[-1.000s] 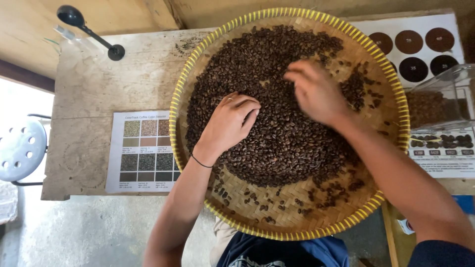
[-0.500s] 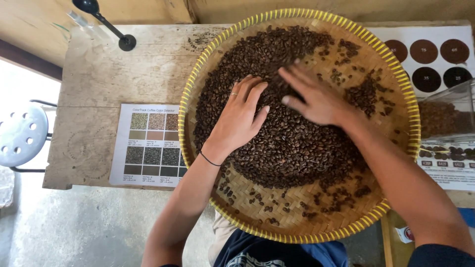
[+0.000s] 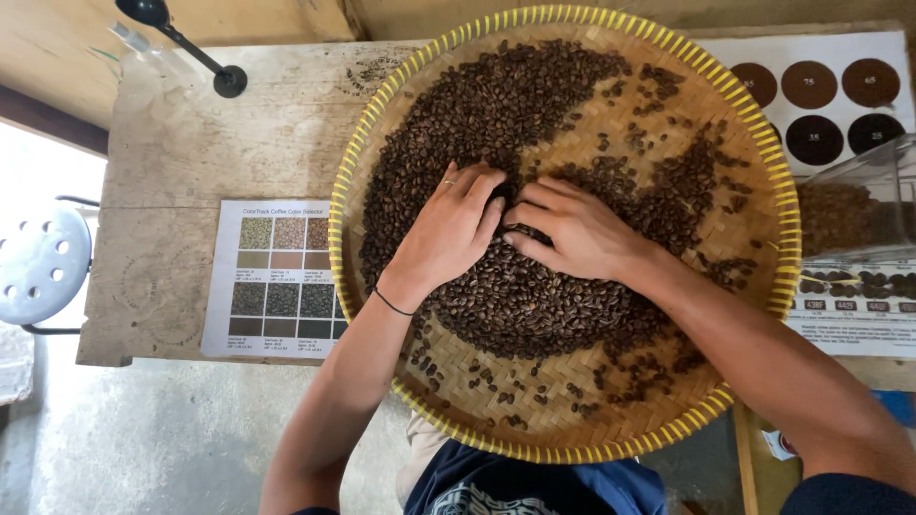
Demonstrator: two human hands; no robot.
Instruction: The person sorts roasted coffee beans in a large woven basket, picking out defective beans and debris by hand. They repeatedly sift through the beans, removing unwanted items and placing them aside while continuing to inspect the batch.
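Note:
A round woven bamboo tray (image 3: 754, 315) with a yellow rim rests on a wooden table and holds a heap of dark roasted coffee beans (image 3: 496, 114). My left hand (image 3: 447, 229) lies palm down on the beans near the tray's middle, fingers spread, a ring on one finger and a thin black band at the wrist. My right hand (image 3: 572, 229) lies beside it, fingers pointing left, fingertips nearly touching the left hand's. Both hands rest flat on the beans and grip nothing.
A printed colour chart sheet (image 3: 277, 278) lies left of the tray on the wooden table (image 3: 162, 153). A black scoop (image 3: 181, 43) sits at the back left. A sheet with dark circles (image 3: 821, 95) and a clear container (image 3: 859, 205) are at the right. A metal stool (image 3: 43, 267) stands at the left.
Both hands have drawn together toward the tray's middle over the beans. The right hand slid left and down, and the view moved closer.

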